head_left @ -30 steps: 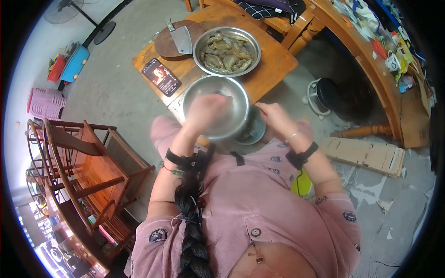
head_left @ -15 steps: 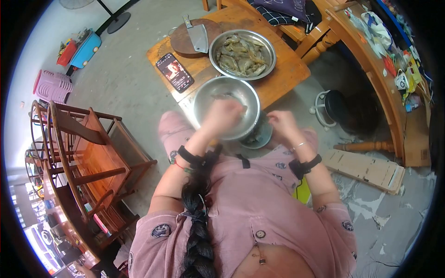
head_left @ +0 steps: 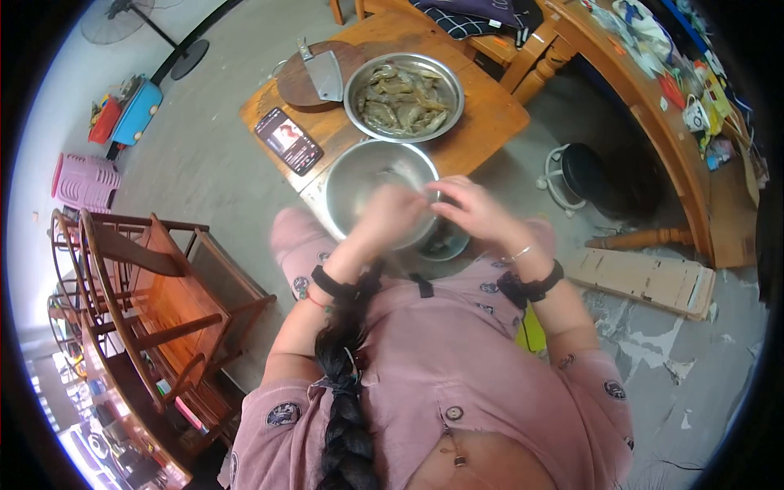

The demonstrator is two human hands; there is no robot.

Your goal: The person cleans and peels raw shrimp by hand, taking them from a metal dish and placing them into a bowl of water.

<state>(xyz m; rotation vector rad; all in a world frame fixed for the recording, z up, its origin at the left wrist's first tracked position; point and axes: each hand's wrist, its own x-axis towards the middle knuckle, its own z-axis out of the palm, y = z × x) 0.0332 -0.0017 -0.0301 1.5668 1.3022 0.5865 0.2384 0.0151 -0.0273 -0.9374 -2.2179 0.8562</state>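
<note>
Over the right side of an empty-looking steel bowl (head_left: pixel 343 192), my left hand (head_left: pixel 392 214) is blurred, its fingers curled together around something too small to make out. My right hand (head_left: pixel 474 211) meets its fingertips at the bowl's right rim, thumb and fingers bent in a pinch; what they grip is hidden. A small greyish piece (head_left: pixel 392 175) lies inside the bowl. Below the hands, a second container (head_left: pixel 447 245) is partly covered by the bowl and holds dark bits. Raw shrimp (head_left: pixel 404 100) fill another steel bowl (head_left: pixel 350 106) just behind.
On the wooden table (head_left: pixel 490 122) are a round chopping board (head_left: pixel 294 86) with a cleaver (head_left: pixel 325 75) and a lit phone (head_left: pixel 289 140). A wooden chair (head_left: pixel 175 314) stands left, a black stool (head_left: pixel 581 173) right, near flat cardboard (head_left: pixel 641 278).
My right hand has moved left and up to the bowl's rim, and my left hand has come right to meet it. Earlier they were apart. The view has shifted slightly.
</note>
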